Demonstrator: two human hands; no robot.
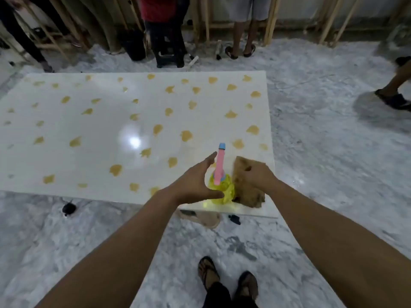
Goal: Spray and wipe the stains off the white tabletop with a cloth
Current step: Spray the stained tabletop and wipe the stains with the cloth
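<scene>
**Spray bottle and cloth, near right table corner**

Translucent yellow plastic spray bottle (222, 190) with pink nozzle: upright on the stained glossy white tabletop (89, 130); probably light and slick, best gripped round the body. Left hand (195, 183) spread wide beside it. Right hand (255, 176) clutches the soft brown cloth (249, 196).

White tabletop (93, 130) — yellow stains (186, 136), spray bottle (221, 192), brown cloth (251, 196)

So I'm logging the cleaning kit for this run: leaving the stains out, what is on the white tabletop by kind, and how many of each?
Spray bottle, yellow with a pink and blue head: 1
Brown cloth, under the right hand: 1
Total: 2, both at the near right corner of the tabletop. The left hand is open beside the bottle.
</scene>
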